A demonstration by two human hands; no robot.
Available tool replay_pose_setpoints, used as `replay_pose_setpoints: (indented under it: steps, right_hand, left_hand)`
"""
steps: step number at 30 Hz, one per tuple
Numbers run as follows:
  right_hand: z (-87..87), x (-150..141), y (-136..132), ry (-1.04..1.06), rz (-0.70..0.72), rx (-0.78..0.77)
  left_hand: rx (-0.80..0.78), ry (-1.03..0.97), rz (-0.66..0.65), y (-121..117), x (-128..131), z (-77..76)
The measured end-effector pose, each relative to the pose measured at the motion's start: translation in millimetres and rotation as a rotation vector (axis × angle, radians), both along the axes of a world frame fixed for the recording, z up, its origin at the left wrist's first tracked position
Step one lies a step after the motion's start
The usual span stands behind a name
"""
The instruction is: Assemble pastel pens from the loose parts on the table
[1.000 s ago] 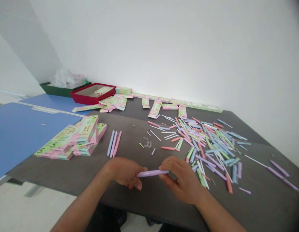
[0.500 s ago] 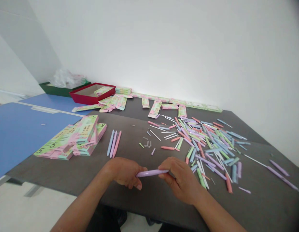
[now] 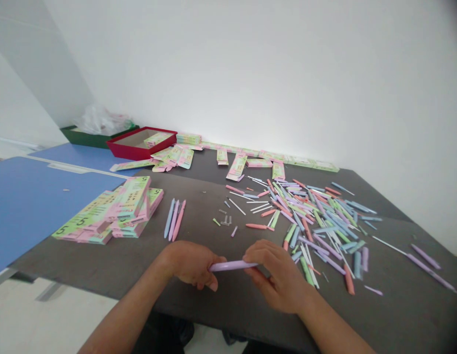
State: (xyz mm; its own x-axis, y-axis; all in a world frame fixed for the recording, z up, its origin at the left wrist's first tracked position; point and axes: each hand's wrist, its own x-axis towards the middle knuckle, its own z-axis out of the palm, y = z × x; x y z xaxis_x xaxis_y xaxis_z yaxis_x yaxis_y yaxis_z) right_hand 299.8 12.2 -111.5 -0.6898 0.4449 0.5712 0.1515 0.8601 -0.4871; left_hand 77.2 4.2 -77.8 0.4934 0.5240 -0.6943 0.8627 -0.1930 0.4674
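Observation:
A light purple pen [image 3: 231, 266] lies level between my two hands, above the near part of the dark table. My left hand [image 3: 193, 265] grips one end, its fingers closed. On the other end, my right hand [image 3: 270, 275] pinches the pen between thumb and fingers, hiding the tip. Beyond my left hand, a blue pen [image 3: 169, 219], a purple pen [image 3: 174, 220] and a pink pen [image 3: 179, 220] rest side by side. To the right spreads a heap of pen barrels, tips and white refills [image 3: 317, 211].
Several small green and pink boxes [image 3: 128, 199] are stacked at left. Behind them stand a red tray [image 3: 139, 142] and a dark green tray [image 3: 84, 136] holding a plastic bag [image 3: 103, 120]. More boxes [image 3: 237, 166] line the white wall. Small clear clips [image 3: 226, 220] lie mid-table.
Both hands stay in nearly the same place on the purple pen. The fingers of my right hand shift slightly over its end. Nothing else has visibly moved.

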Motion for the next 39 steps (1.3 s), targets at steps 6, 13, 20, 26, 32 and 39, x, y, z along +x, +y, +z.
replay_pose_setpoints:
  steps: [6,13,20,26,32,39]
  right_hand:
    - [-0.8,0,1,-0.005,-0.022,-0.001]
    - [0.9,2,0,-0.063,-0.03,0.011]
    - [-0.3,3,3,-0.115,-0.063,-0.003]
    - [20.0,-13,-7,-0.464,-0.267,0.181]
    - [30.8,-53,-30,-0.631,-0.326,0.2]
    - [11.1,-64,-14,-0.67,-0.242,0.125]
  left_hand:
    - [0.032,0.019,0.004,-1,0,0.8]
    - [0.032,0.017,0.01,-2,-1,0.8]
    - [0.059,0.019,0.01,-1,-3,0.1]
    - [0.111,0.041,0.015,0,-3,1.2]
    - [0.245,0.188,-0.06,-3,1,8.1]
    - [0.278,0.067,-0.046,-1,-15,12.7]
